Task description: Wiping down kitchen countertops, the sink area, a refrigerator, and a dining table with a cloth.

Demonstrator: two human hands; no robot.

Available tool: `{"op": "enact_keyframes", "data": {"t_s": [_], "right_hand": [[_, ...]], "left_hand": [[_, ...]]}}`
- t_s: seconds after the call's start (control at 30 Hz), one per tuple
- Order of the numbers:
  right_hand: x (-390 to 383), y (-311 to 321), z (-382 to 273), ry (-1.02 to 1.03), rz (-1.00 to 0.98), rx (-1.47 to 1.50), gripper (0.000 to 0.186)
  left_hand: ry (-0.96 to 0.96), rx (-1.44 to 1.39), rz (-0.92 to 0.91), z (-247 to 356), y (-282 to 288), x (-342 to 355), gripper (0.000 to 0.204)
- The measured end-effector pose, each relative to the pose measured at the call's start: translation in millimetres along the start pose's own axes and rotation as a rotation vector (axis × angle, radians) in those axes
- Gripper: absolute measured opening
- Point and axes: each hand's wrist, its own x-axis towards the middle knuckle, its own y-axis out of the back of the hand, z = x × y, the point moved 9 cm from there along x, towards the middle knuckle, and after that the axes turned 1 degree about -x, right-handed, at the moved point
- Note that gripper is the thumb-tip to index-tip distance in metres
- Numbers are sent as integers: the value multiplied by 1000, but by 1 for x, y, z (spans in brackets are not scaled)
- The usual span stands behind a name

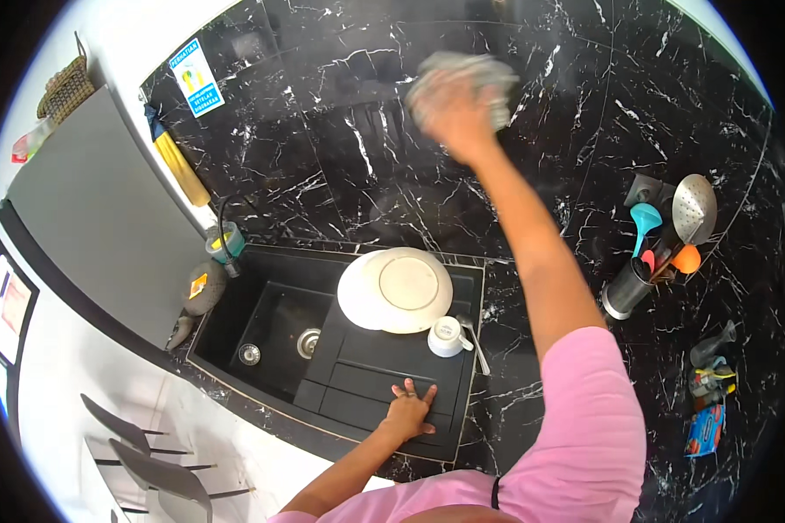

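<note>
Stretched far up and forward, my right hand (460,118) presses a crumpled greyish cloth (488,74) against the black marble-patterned wall (358,148). Motion smears the cloth and the fingers a little. Down at the sink, my left hand (410,410) rests flat with fingers spread on the ridged drainboard (358,383), holding nothing. Beyond that hand, cream plates (408,283) lie upside down, overlapping. A white cup (446,338) stands upside down to their right, with a metal spoon (480,344) beside it.
The black sink basin (279,322) with a dark faucet (225,235) lies left of the drainboard. On the right counter stand a metal utensil holder (626,289) with ladles and a skimmer (694,209), and a blue packet (706,431). A grey fridge (105,192) and chairs (161,475) are at left.
</note>
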Motion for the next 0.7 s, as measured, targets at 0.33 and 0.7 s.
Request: {"op": "enact_keyframes", "data": {"t_s": [0.33,0.7], "right_hand": [[40,86,195,-212,64,166,54],[61,50,69,-2,168,254,55]], "left_hand": [[21,55,25,4,11,-10,107],[17,127,45,8,5,-2,106]]}}
